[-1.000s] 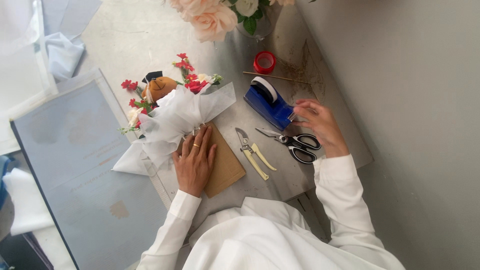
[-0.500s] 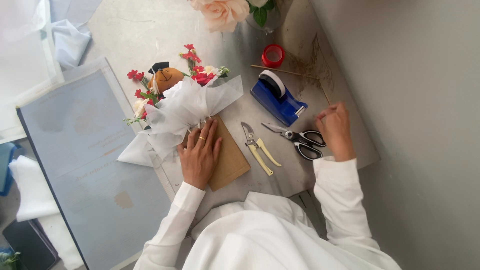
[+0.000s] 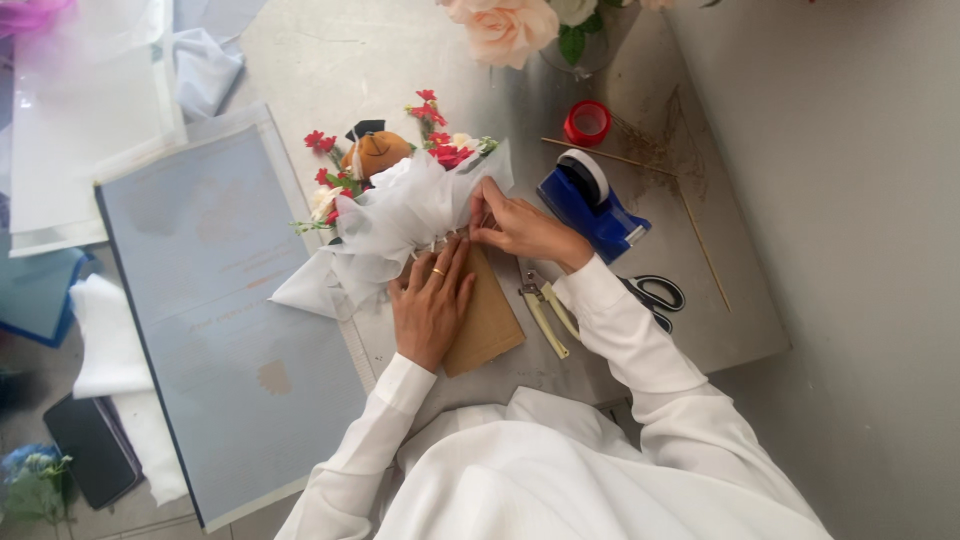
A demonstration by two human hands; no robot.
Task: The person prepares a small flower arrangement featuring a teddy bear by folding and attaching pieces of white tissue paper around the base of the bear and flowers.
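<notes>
Left hand (image 3: 432, 308): fingers spread flat, palm down, pressing on the brown paper (image 3: 487, 318) at the foot of the bouquet (image 3: 400, 205); a ring shows on 1 finger.
Right hand (image 3: 520, 228): grip pressed together, fingertips pinching the white wrapping (image 3: 405, 215) at its right edge, just above the left hand.
Bouquet: lies on the tabletop (image 3: 740, 320), tilted, with red flowers and a small brown toy bear (image 3: 374, 152) at the top, white wrapping gathered around them.
Right of the hands: blue tape dispenser (image 3: 592, 205) just beside the right wrist; pliers (image 3: 545, 315) and black-handled scissors (image 3: 655, 295) partly under the right sleeve; red tape roll (image 3: 587, 122) farther up.
Left of the bouquet: large pale blue sheet (image 3: 200, 320) touching the wrapping's lower corner.
Edges: the tabletop ends close behind the scissors on the right; its near edge runs under the person's chest.
Open room: bare tabletop above the bouquet, up to the vase with pale roses (image 3: 505, 25).
</notes>
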